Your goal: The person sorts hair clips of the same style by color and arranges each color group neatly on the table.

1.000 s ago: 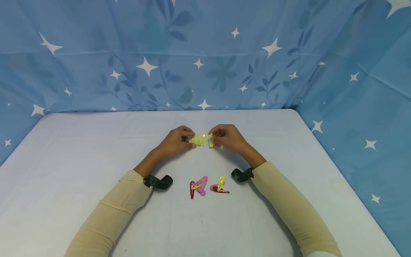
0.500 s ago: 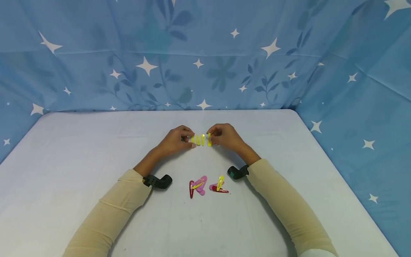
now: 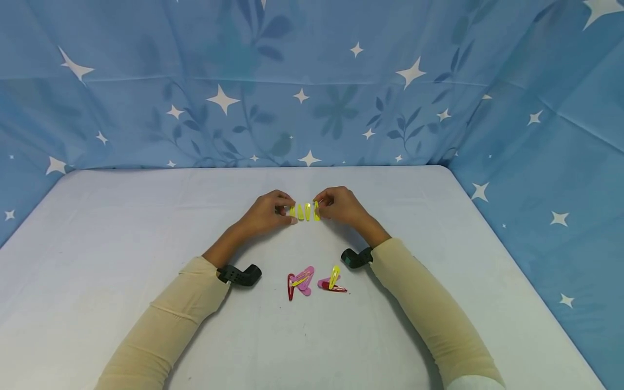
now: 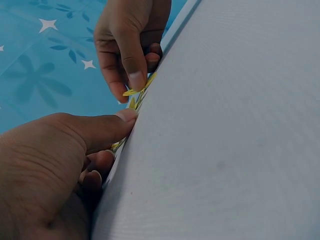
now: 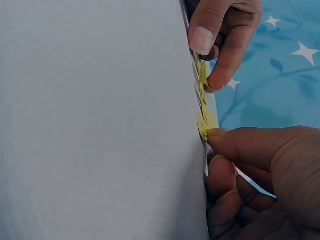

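Yellow snap hair clips stand side by side in a short row on the white table. My left hand [image 3: 265,213] holds the leftmost yellow hair clip [image 3: 292,210], thumb at its near end and a finger at its far end. Two more yellow clips, one of them a hair clip [image 3: 307,212], lie between the hands. At the row's right end my right hand [image 3: 339,207] pinches another yellow hair clip [image 3: 316,211], slightly apart from its neighbour. The right wrist view shows this pinched clip [image 5: 204,125] between thumb and finger, tilted off the table.
Nearer the body lie two small heaps. The left one has a red clip [image 3: 290,287], pink clips [image 3: 306,275] and a yellow one. In the right heap a yellow clip [image 3: 334,277] lies over a red clip [image 3: 336,288] and pink. A blue curtain [image 3: 312,81] hangs behind the table [image 3: 122,244].
My right hand has moved a little left with its yellow hair clip, narrowing the gap to the row. The left hand has stayed almost still.
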Demonstrator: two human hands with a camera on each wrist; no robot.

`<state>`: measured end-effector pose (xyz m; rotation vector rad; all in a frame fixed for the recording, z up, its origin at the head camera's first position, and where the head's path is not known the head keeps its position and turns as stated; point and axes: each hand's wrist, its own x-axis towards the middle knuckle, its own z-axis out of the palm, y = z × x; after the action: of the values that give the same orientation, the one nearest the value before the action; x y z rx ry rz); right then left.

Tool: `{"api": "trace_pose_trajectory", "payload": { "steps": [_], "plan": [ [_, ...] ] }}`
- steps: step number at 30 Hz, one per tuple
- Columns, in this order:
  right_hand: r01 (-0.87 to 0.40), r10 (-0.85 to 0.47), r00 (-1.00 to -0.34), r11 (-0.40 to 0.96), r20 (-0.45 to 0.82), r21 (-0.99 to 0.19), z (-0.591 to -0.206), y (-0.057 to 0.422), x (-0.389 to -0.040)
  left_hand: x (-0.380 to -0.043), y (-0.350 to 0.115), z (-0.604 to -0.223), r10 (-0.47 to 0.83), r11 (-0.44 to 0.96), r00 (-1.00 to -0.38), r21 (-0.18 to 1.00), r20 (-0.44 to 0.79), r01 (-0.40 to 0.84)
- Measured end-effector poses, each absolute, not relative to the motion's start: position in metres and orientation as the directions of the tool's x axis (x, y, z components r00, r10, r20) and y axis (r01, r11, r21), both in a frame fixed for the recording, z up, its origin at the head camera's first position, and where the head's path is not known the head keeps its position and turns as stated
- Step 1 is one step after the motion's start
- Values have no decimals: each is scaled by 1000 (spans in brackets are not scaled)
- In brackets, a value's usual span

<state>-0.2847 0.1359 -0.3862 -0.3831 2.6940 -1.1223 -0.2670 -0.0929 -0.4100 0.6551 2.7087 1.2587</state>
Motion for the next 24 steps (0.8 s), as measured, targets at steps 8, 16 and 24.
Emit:
{"api": "trace_pose_trajectory", "payload": {
  "steps": [8, 16, 24],
  "plan": [
    [-153, -288, -954, 710, -85, -688, -386, 136, -283, -266, -91, -411, 422, 563, -900, 746, 113, 357],
    [-158, -291, -954, 702, -76, -695, -389, 138, -284, -265, -91, -410, 427, 571, -897, 736, 114, 365],
    [-151, -314, -944, 684, -101, -713, -385, 139, -284, -267, -92, -408, 413, 589, -905, 727, 105, 353]
  ]
}}
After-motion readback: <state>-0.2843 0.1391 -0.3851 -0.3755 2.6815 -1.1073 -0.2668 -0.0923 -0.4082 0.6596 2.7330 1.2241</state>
